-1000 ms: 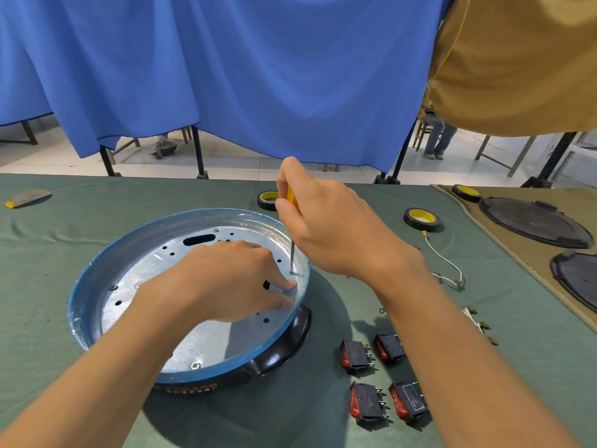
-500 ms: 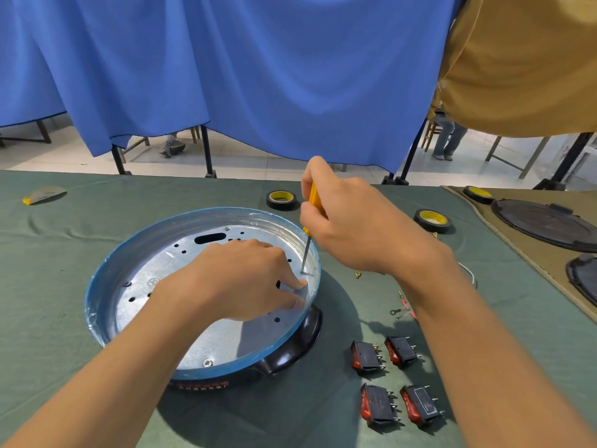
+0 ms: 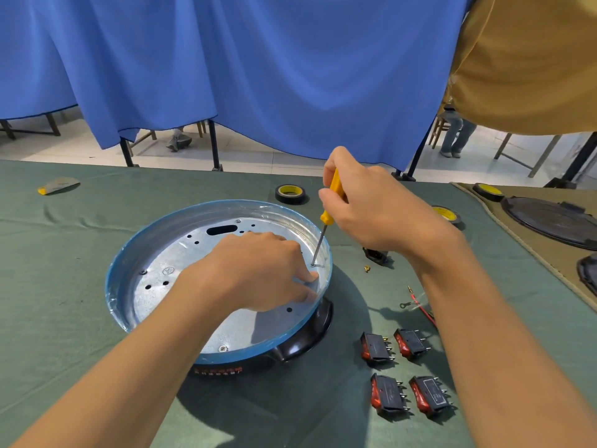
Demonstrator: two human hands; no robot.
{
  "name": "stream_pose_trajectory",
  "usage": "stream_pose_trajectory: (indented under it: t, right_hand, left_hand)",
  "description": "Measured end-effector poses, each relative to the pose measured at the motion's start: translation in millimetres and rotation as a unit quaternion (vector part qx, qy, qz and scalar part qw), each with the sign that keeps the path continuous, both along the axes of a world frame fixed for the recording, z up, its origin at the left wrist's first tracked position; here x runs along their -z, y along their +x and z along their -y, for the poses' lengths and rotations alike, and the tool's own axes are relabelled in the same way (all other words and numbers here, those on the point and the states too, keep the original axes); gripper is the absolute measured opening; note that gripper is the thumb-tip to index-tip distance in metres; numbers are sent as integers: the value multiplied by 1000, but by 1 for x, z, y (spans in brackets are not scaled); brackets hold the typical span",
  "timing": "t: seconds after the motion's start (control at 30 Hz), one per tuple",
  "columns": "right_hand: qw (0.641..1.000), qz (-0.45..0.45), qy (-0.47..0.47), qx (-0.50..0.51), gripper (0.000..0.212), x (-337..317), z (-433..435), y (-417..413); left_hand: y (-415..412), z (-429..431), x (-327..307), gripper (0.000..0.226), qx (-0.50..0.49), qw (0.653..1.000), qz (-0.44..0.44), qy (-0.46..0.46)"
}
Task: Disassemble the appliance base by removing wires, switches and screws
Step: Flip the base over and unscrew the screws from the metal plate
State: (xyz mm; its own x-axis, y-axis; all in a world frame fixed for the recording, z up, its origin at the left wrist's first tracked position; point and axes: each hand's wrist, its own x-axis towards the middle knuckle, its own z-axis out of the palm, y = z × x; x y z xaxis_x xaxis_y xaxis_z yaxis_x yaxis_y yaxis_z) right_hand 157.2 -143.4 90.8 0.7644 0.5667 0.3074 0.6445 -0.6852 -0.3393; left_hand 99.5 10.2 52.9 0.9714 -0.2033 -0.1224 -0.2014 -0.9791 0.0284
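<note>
The round appliance base [image 3: 135, 253], blue-rimmed with a silver metal plate and a black plastic underside, lies on the green cloth. My left hand [image 3: 258, 270] rests inside it, fingertips pressing on the plate near the right rim. My right hand [image 3: 374, 208] grips a yellow-handled screwdriver [image 3: 331, 195]; its tip stands on a screw [image 3: 312, 264] at the plate's right edge, just above my left fingertips. Several removed red-and-black rocker switches [image 3: 405, 373] lie to the right of the base. A red wire [image 3: 421, 305] and a small brass screw [image 3: 367, 269] lie nearby.
Black tape rolls with yellow cores lie behind the base [image 3: 290, 193] and further right [image 3: 447, 215]. A small black part [image 3: 374, 255] lies under my right wrist. Black round covers [image 3: 552, 221] sit on a tan cloth at the right. Blue curtain hangs beyond the table.
The view has shifted, so the base sits more to the right in frame. Both hands keep their places, with the screwdriver tip on the same screw.
</note>
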Motion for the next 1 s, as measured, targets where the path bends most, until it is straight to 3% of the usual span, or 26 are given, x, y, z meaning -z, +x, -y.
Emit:
stream_pose_trajectory:
  t: [0.17,0.27,0.33,0.47,0.87,1.0]
  right_hand:
    - [997,-6,-68,34,19,-20,-9,9]
    - [984,-17,-170,44,44,-42,-14,19]
    - [963,-55,-262,39,49,-55,-17,24]
    - [931,-112,-348,10,47,-65,-27,28]
    - [890,37,-439,-113,32,-65,-44,14]
    - [885,57,-441,-139,16,-68,-47,10]
  left_hand:
    - [0,-1,0,38,5,1000,7,-5]
    - [0,-1,0,38,10,1000,12,-5]
    - [0,-2,0,38,11,1000,12,-7]
    - [0,-1,1,37,11,1000,12,-7]
    - [1,-1,1,39,9,1000,6,6]
    - [0,-1,1,40,3,1000,9,5]
